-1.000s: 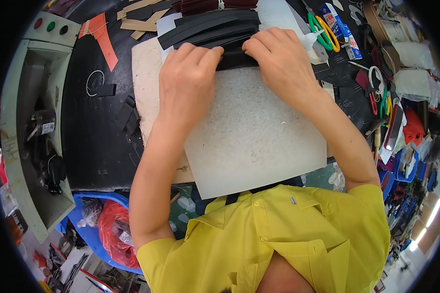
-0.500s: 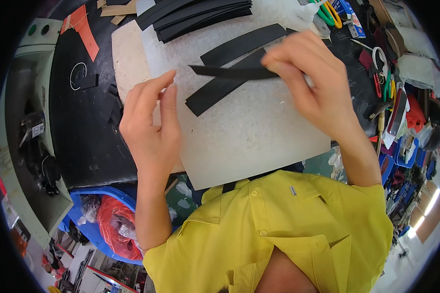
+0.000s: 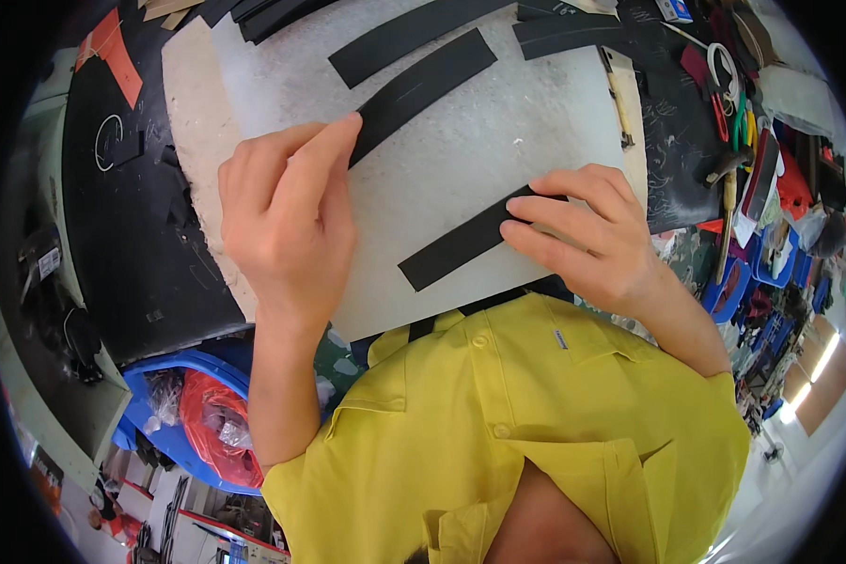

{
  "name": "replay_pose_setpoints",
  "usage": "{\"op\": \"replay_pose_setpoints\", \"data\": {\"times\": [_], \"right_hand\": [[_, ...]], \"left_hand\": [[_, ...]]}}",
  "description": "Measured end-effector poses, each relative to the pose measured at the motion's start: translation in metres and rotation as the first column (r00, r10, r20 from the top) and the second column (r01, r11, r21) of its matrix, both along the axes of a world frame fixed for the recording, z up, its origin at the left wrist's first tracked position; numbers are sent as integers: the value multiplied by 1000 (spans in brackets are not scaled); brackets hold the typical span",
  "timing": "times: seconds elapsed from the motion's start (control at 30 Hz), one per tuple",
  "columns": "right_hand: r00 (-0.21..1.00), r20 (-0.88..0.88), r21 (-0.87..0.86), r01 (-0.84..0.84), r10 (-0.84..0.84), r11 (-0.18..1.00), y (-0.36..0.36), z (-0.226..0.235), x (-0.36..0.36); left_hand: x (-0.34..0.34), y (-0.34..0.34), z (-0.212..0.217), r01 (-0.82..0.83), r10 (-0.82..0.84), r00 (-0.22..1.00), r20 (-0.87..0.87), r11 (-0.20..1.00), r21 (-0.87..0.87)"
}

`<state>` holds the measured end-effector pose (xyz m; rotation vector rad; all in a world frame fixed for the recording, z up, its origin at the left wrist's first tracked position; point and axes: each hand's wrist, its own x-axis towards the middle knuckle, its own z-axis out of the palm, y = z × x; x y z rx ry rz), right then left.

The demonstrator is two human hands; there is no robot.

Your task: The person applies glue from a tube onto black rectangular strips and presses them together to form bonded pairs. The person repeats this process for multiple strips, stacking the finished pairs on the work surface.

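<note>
Left hand (image 3: 291, 211): grip pinches one black strip (image 3: 430, 86) by its end. Right hand (image 3: 600, 242): grip released, resting on the nearer strip (image 3: 461, 242). Keep pressure light and even.

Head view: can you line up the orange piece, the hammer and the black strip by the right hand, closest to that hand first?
1. Black strip: nearest, touching the right hand at its fingers and reaching out to the left.
2. Hammer: next, off to the right.
3. Orange piece: farthest, up in the left corner.
</note>
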<state>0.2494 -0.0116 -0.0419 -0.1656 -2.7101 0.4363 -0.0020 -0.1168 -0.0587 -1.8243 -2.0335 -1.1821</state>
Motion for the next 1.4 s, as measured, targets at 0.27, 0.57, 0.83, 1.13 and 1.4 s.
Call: {"op": "replay_pose_setpoints", "data": {"times": [0.27, 0.57, 0.83, 1.13, 1.4], "right_hand": [[998, -8, -78, 68, -69, 995, -6, -4, -7], [969, 243, -394, 141, -45, 908, 2, 25, -21], [976, 216, -207, 79, -33, 975, -4, 28, -22], [994, 28, -14, -103, 104, 995, -9, 6, -7], [999, -11, -97, 49, -51, 994, 22, 9, -51]], "left_hand": [[10, -13, 18, 136, 15, 782, 623, 972, -193], [12, -13, 18, 0, 13, 997, 78, 985, -171], [-16, 30, 15, 114, -120, 992, -43, 985, -127], [-26, 14, 16, 164, -239, 955, -178, 920, -355], [-13, 30, 12, -21, 14, 999, -42, 984, -177]]}}
